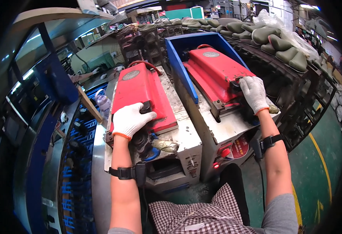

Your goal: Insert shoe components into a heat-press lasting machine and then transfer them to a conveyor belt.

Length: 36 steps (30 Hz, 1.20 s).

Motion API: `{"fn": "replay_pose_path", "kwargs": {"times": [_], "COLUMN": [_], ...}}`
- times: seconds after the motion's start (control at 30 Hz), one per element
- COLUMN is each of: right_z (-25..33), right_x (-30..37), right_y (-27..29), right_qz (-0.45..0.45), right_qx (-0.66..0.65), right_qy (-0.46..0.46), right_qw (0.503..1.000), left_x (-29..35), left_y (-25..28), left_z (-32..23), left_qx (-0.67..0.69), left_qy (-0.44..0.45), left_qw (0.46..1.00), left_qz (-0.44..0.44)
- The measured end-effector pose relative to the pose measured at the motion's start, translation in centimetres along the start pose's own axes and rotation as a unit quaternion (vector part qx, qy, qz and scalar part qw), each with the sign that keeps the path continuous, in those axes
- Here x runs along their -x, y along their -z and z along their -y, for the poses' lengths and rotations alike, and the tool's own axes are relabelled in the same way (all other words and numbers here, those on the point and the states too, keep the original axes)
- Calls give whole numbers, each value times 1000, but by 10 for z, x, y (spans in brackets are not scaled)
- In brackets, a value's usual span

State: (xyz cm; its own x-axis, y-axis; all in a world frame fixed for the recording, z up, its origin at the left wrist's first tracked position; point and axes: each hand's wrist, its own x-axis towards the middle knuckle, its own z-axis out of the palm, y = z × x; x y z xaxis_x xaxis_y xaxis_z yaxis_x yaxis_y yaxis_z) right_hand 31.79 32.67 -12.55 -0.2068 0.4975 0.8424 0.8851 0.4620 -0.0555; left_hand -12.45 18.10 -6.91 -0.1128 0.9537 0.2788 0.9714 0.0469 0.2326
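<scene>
Two machines with long red covers stand side by side before me. My left hand (133,121), in a white knit glove with an orange cuff, is closed on a black handle (146,106) at the near end of the left red cover (141,91). In a matching glove, my right hand (253,93) curls over the black handle (236,85) of the right red cover (217,70). Both covers lie down on their pale metal machine tops. A mottled greenish bundle (165,146) sticks out at the left machine's front, and a similar bundle (273,109) shows beside my right wrist.
A blue guard (182,72) surrounds the right machine's back and left side. A red switch (225,152) and a lit red lamp (216,165) sit on its front. Olive-green boots (264,35) are heaped on a rack at right. A clear bottle (103,100) stands at left, near a conveyor (75,171).
</scene>
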Motion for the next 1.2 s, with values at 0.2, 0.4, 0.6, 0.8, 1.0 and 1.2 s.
{"fn": "replay_pose_path", "kwargs": {"times": [0.2, 0.4, 0.6, 0.8, 1.0, 1.2], "right_z": [-8, -6, -7, -6, -7, -5], "right_x": [4, 5, 5, 4, 5, 4], "right_y": [5, 0, 1, 2, 1, 2], "right_qz": [-28, -21, -15, -15, -15, -5], "right_qx": [-7, -7, 1, 2, 2, 3], "right_qy": [11, 4, 3, -2, -4, -8], "right_qw": [1000, 1000, 1000, 1000, 1000, 1000], "left_x": [-1, 3, 2, 2, 2, 2], "left_y": [-1, 3, 2, 2, 1, -1], "left_z": [-3, -2, -4, -4, -3, -1], "left_qx": [-10, -9, 8, 5, -3, -1], "left_qy": [4, -2, 1, 0, -3, -8], "left_qw": [1000, 1000, 1000, 1000, 1000, 1000], "left_qz": [-10, -5, -4, -9, -12, -18]}}
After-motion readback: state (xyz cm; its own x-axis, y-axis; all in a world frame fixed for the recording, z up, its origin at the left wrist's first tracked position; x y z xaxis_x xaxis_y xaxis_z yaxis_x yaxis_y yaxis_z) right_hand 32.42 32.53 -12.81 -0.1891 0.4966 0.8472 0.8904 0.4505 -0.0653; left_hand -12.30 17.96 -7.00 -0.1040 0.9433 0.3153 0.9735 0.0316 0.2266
